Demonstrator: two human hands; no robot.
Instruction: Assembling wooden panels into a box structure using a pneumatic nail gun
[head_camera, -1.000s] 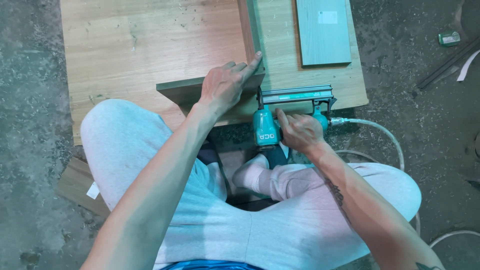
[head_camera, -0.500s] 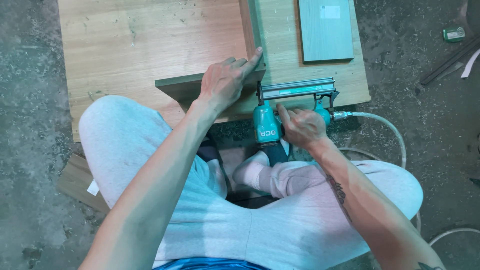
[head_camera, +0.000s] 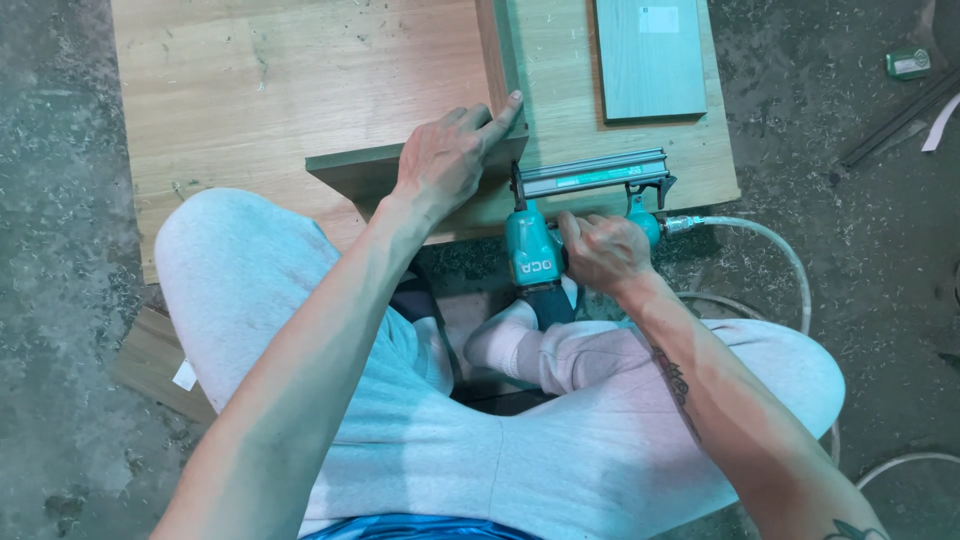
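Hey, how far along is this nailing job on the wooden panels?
Done: upright panels already stand in an L on the base board. In hand: left hand steadies the front panel; right hand presses the teal nail gun against it. Left: the grey-green panel lies loose.

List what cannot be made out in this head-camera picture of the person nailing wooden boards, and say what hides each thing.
- Nail gun nose tip: pressed against the upright board, so the contact spot is unseen.
- Trigger: covered by the right hand.
- Board edge under the left hand: hidden by the palm.
- Air hose: its far end runs behind the leg.
- Small green object on the floor: too small to identify.
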